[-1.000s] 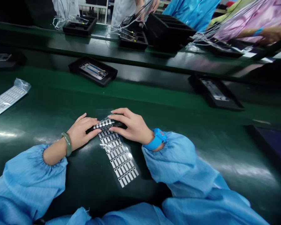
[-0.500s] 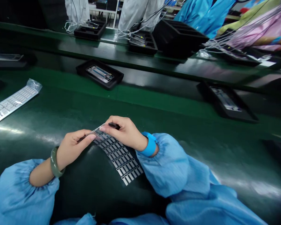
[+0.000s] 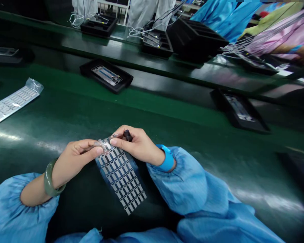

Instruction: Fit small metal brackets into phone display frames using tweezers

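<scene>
A clear sheet of small grey die-cut stickers [image 3: 123,179] hangs tilted between my hands, its lower end toward me. My left hand [image 3: 77,158] pinches the sheet's upper left corner between thumb and fingers. At the upper right edge, my right hand [image 3: 135,143] grips the same sheet with thumb and forefinger. A short black object [image 3: 128,135] sticks out of the right hand's curled fingers; most of it is hidden, so its kind is unclear. I wear a green bangle on the left wrist and a blue band on the right.
On the green bench [image 3: 73,118] lies a bagged sticker sheet [image 3: 12,103] at left. Black trays with phone frames stand beyond my hands: one tray [image 3: 124,84] mid-left, another tray [image 3: 258,123] at right. Past a raised ledge are black boxes [image 3: 197,40], white cables and other people.
The sticker sheet has turned more face-up, its lower end swinging left and toward me. The black object in my right hand now points more upward. Both hands keep their hold.
</scene>
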### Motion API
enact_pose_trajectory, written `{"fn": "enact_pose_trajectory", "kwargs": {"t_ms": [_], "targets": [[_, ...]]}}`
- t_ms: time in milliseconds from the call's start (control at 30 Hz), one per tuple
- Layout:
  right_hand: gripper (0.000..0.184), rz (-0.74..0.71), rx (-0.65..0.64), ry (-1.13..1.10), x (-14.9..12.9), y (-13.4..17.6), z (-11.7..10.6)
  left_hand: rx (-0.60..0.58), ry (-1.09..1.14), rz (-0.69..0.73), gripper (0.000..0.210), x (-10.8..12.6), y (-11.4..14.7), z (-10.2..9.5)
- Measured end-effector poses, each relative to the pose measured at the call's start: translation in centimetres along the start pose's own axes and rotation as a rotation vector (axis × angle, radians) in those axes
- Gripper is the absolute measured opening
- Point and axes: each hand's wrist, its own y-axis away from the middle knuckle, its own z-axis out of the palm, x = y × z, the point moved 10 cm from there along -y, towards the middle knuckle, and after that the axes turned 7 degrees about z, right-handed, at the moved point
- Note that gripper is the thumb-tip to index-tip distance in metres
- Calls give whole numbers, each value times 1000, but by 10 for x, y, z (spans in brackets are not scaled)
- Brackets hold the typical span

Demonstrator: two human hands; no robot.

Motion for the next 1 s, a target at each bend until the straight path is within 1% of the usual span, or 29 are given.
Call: {"fn": "enact_pose_trajectory", "kwargs": {"t_ms": [167,267,367,500,567,667,767,867,1000], "targets": [[27,37,33,81,2,0,0,9,29,-47,21,-3,1,-1],[29,48,33,129,3,-1,3,13,137,-103,19,-9,3,2],[28,45,11,56,3,-1,6,36,272,-131,19,-11,4,4],[25,48,-30,-69,4,-2,9,37,352,-156,19,-11,3,8],[22,36,-50,-61,2,-1,9,34,363,-177,19,-13,4,9],[18,-1,-66,28,-4,1,6,25,347,-192,21,-16,5,10],[20,-21,-67,83,-8,2,4,-4,315,-179,23,-16,6,10],[24,-7,-95,94,-6,1,8,-28,273,-154,28,-13,6,7],[21,1,-182,39,-5,4,18,-124,259,-174,28,-8,7,8]]}}
